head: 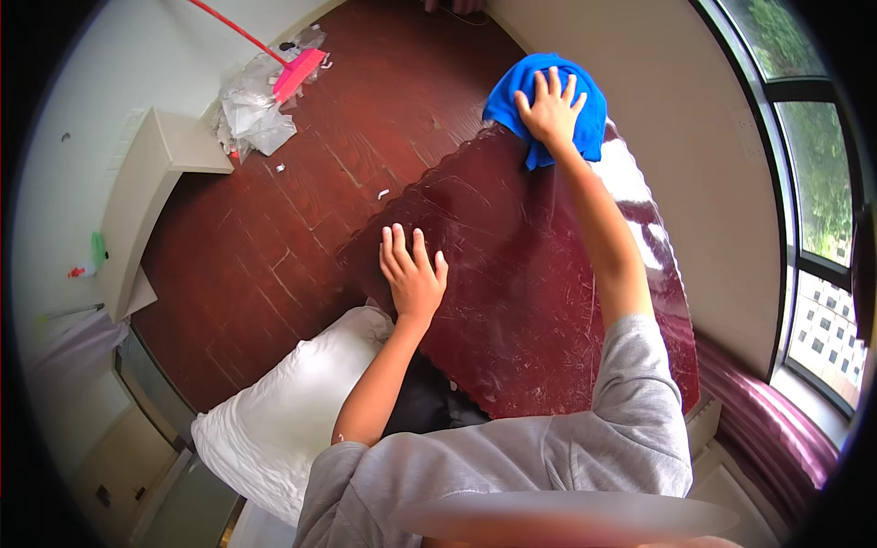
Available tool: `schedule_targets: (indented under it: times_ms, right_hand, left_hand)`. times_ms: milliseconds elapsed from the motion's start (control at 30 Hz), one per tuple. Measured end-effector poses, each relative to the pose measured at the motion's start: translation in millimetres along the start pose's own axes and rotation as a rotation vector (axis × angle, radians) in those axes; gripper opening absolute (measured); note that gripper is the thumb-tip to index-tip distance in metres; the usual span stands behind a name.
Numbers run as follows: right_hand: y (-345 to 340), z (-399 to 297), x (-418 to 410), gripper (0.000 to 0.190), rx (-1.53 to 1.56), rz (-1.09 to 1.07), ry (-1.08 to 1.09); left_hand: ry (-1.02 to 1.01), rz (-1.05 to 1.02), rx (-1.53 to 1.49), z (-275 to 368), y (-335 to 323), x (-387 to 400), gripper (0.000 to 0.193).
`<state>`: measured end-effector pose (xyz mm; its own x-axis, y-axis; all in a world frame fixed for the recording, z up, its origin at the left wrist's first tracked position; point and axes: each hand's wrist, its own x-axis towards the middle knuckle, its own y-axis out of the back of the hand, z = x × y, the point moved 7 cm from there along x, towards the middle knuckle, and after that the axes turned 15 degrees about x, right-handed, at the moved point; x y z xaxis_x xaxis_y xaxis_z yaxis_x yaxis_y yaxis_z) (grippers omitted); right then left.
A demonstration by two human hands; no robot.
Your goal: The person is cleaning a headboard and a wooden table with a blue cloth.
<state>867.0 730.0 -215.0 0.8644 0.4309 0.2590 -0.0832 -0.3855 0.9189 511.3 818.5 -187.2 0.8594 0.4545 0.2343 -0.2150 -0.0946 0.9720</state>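
A dark red, glossy tabletop (507, 274) with a scalloped edge and many scratches stretches out before me. My right hand (550, 113) lies flat with fingers spread on a blue cloth (589, 116) at the table's far end. The cloth is bunched and hangs over the far edge. My left hand (413, 277) rests palm down near the table's left edge, fingers apart, holding nothing. Bright light reflects off the surface to the right of the cloth.
White bedding (288, 411) lies left of my left forearm. A pink broom (299, 74) stands over crumpled plastic (257, 113) on the wooden floor (274, 267). A cream-coloured furniture panel (137, 198) is at the left wall. Windows and a purple curtain (760, 411) are at right.
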Motion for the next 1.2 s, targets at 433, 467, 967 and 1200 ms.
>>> schedule_targets:
  times_ms: [433,467,967,1200]
  right_hand:
    - [29,-233,-247,0.067,0.466,-0.317,0.391]
    - [35,-234,-276,0.066,0.479,-0.379,0.433]
    - [172,-72,-606,0.054,0.376,-0.477,0.045]
    - [174,-39,-565,0.050,0.298,-0.137,-0.293]
  left_hand:
    - [0.422,0.402,-0.539,-77,66,-101,0.016]
    - [0.422,0.377,-0.525,-81,76,-114,0.016]
    - [0.927,-0.325,-0.714,-20,-44,-167,0.066]
    - [1.168,-0.366,-0.289,4,0,-161,0.050]
